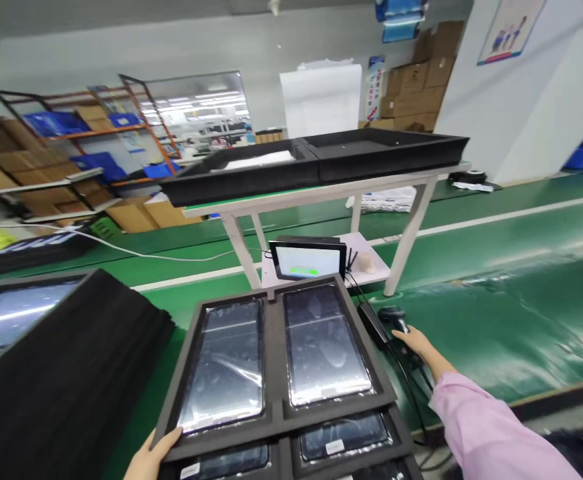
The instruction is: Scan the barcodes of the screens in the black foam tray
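The left hand [151, 459] grips the near-left corner of the top foam tray [274, 347], both pockets filled with screens [226, 363]. Right of that tray, the right hand [418, 343] lies on the scanner [394, 317], grip unclear. Scanning looks barely started, with lower trays [285, 460] still beneath.

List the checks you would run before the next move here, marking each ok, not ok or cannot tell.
1. Left hand on the tray corner: ok.
2. Right hand touching the scanner: ok.
3. Firm grip on the scanner: cannot tell, the fingers are hidden.
4. Two screens lying flat in the top tray's pockets: ok.
5. Monitor lit, showing a green bar: ok.
6. Cable free of the tray's edge: cannot tell, it runs close beside it.
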`<state>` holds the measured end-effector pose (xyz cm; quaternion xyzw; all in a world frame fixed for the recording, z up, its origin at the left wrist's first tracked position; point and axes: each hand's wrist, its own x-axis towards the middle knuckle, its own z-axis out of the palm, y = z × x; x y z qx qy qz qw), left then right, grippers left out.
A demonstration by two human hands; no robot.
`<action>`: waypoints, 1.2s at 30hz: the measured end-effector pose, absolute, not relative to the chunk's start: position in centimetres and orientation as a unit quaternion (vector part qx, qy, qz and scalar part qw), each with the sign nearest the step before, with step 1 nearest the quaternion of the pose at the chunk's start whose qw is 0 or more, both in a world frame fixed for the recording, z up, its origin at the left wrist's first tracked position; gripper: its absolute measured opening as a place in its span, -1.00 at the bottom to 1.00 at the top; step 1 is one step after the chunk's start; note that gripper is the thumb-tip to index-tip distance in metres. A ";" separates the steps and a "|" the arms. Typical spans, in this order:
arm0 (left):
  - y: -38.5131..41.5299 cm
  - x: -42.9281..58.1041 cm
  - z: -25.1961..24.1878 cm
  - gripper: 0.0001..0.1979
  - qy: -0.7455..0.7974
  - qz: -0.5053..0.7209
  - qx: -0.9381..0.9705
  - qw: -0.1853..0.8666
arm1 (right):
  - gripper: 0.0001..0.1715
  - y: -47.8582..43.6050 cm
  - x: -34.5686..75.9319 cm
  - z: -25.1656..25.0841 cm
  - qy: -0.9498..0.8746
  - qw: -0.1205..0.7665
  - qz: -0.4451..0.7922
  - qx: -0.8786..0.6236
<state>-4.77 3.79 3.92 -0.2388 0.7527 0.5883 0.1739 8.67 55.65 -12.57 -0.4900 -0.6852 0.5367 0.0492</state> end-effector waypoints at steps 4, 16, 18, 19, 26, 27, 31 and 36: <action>3.8 -3.9 4.1 -0.59 0.701 0.647 -0.233 0.189 | -0.89 55.3 9.5 -12.1 -0.661 0.069 0.598 -0.448; 3.0 -4.3 2.4 -0.52 0.722 0.626 -0.226 0.186 | -0.31 47.5 18.8 4.2 -0.552 0.069 0.792 -0.254; 3.0 -4.5 2.1 -0.48 0.747 0.607 -0.214 0.168 | -0.28 44.1 18.8 6.0 -0.595 -0.006 0.769 -0.234; 2.9 -4.6 1.9 -0.46 0.762 0.594 -0.201 0.159 | -0.28 42.4 18.8 6.5 -0.607 -0.046 0.761 -0.224; 2.7 -5.4 1.0 -0.44 0.852 0.494 -0.068 0.162 | -0.41 34.6 17.6 8.1 -0.635 -0.074 0.709 -0.299; 2.8 -5.6 1.1 -0.44 0.859 0.480 -0.054 0.170 | -0.40 33.9 17.4 8.4 -0.643 -0.060 0.698 -0.311; 2.8 -6.0 2.1 -0.45 0.867 0.455 -0.017 0.205 | -0.44 31.9 16.4 10.1 -0.652 -0.018 0.672 -0.350; 2.6 -6.3 3.0 -0.57 0.870 0.442 0.003 0.217 | -0.51 30.9 15.5 11.7 -0.638 0.004 0.671 -0.378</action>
